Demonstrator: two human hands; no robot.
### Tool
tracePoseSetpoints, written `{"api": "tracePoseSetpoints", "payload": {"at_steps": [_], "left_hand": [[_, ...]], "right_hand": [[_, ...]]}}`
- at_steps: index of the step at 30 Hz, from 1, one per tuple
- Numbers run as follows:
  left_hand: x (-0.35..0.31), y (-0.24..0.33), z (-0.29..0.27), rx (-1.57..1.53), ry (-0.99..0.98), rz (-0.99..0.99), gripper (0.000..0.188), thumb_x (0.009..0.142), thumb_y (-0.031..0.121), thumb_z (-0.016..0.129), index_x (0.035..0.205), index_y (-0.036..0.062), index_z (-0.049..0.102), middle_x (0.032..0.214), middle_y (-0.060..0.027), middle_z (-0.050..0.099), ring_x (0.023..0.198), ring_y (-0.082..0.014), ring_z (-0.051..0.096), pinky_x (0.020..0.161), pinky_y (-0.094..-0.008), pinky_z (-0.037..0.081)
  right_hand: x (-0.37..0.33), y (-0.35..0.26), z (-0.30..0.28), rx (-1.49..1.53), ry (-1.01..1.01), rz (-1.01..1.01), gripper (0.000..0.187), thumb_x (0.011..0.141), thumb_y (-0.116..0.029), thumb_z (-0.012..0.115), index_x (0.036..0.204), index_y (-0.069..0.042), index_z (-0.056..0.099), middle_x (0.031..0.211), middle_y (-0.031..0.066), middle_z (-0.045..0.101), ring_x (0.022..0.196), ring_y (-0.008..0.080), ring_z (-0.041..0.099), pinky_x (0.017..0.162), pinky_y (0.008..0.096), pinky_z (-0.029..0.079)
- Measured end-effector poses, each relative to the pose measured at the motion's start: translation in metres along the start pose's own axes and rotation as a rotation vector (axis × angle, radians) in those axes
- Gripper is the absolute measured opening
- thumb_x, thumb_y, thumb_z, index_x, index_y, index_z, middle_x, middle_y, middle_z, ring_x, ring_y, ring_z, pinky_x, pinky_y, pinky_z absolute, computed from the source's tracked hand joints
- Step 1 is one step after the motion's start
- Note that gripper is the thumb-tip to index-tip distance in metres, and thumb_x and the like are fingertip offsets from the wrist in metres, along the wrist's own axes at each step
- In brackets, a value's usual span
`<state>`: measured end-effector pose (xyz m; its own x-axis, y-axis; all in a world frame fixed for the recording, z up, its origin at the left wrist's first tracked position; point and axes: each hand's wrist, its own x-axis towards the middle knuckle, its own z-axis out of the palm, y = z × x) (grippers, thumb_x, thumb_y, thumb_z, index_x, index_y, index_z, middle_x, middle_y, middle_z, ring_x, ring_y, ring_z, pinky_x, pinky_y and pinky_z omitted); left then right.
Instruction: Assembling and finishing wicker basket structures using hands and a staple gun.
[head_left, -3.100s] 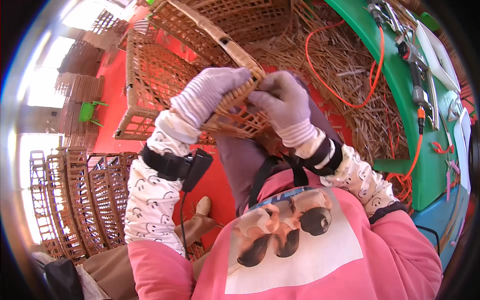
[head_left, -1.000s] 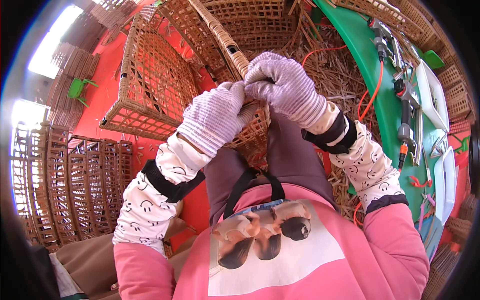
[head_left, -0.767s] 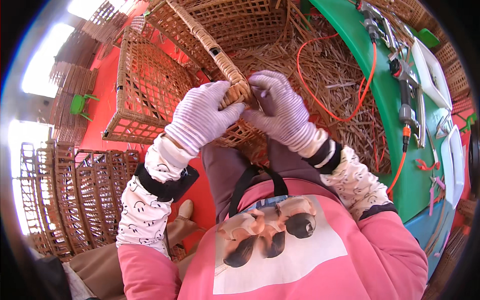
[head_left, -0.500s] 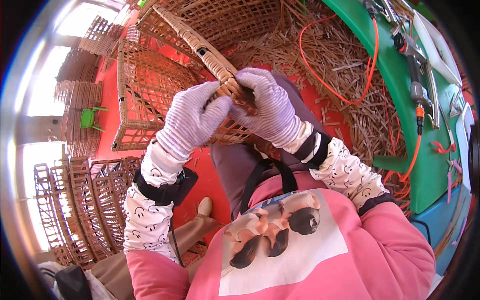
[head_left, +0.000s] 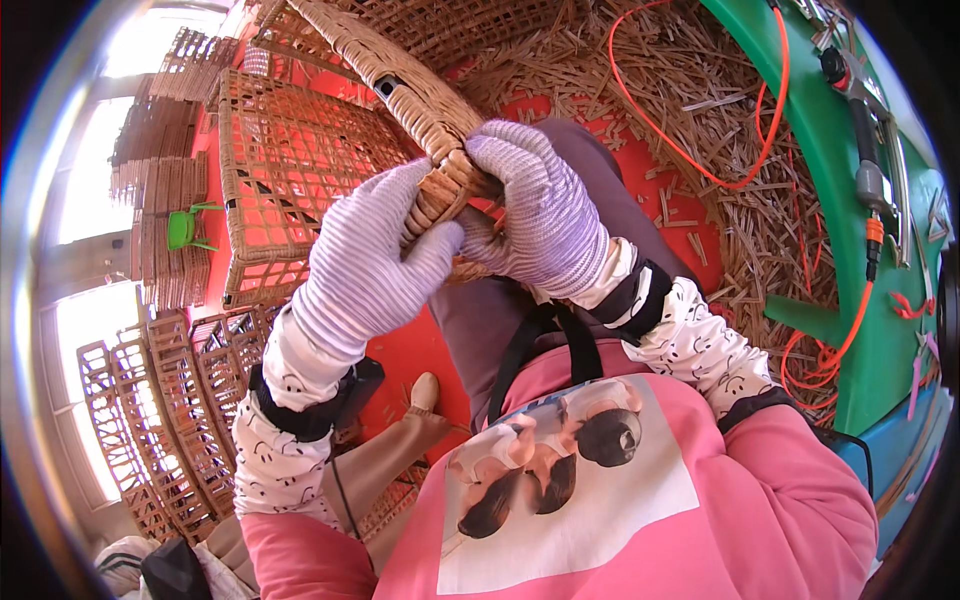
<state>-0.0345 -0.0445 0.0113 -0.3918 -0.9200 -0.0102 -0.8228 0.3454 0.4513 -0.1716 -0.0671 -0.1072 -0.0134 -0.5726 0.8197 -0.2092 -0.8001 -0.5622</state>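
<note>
Between my gloved hands is the corner of a wicker basket's thick, strand-wrapped rim [head_left: 425, 110], running away toward the far left. My left hand [head_left: 365, 255], in a striped pale glove, is closed on the corner's near-left side, thumb against the wrapping. From the right, my right hand [head_left: 545, 205] grips the same corner; its fingertips are partly hidden behind the weave. A short brown strand end shows at the corner between the two thumbs. Open lattice weave [head_left: 290, 150] lies beyond and left of my left hand.
A green bench [head_left: 820, 250] on the right carries a pneumatic tool [head_left: 868, 150] with an orange hose [head_left: 855, 330]. Cut strips [head_left: 740, 150] litter the red floor. Stacked woven panels [head_left: 150, 420] stand left, near a small green chair [head_left: 185, 228]. Another person's leg [head_left: 390, 450] is at lower left.
The view has shifted a little, so the bench sits farther right. Both hands still grip the rim corner; my left hand has dropped slightly and more of the wrapped corner shows.
</note>
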Motion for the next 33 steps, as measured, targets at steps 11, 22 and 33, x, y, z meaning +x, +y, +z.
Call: {"api": "tracePoseSetpoints", "payload": {"at_steps": [11, 22, 33], "left_hand": [[-0.008, -0.005, 0.008, 0.316, 0.182, 0.2, 0.042, 0.074, 0.014, 0.061, 0.11, -0.0039, 0.049, 0.084, -0.0193, 0.057, 0.07, -0.0342, 0.059, 0.059, -0.0383, 0.049], [-0.009, -0.003, 0.023, 0.386, 0.278, 0.162, 0.041, 0.076, 0.019, 0.061, 0.11, -0.0009, 0.05, 0.087, -0.018, 0.057, 0.073, -0.0345, 0.06, 0.061, -0.0403, 0.049], [-0.007, -0.01, 0.006, -0.131, 0.158, 0.125, 0.04, 0.073, 0.017, 0.062, 0.103, -0.007, 0.054, 0.084, -0.0193, 0.061, 0.074, -0.0294, 0.063, 0.065, -0.033, 0.05]], "right_hand": [[0.012, -0.004, -0.019, 0.077, -0.085, 0.063, 0.046, 0.067, -0.019, 0.072, 0.103, -0.003, 0.049, 0.097, 0.0161, 0.055, 0.088, 0.0324, 0.057, 0.073, 0.0386, 0.049], [0.004, -0.014, -0.02, 0.681, -0.093, 0.574, 0.045, 0.07, -0.018, 0.073, 0.104, 0.0, 0.05, 0.095, 0.017, 0.056, 0.088, 0.0253, 0.059, 0.078, 0.0306, 0.047], [0.008, -0.038, 0.008, 0.256, 0.089, 0.645, 0.05, 0.066, -0.021, 0.072, 0.104, -0.002, 0.045, 0.091, 0.016, 0.057, 0.085, 0.0289, 0.06, 0.076, 0.0352, 0.048]]}}
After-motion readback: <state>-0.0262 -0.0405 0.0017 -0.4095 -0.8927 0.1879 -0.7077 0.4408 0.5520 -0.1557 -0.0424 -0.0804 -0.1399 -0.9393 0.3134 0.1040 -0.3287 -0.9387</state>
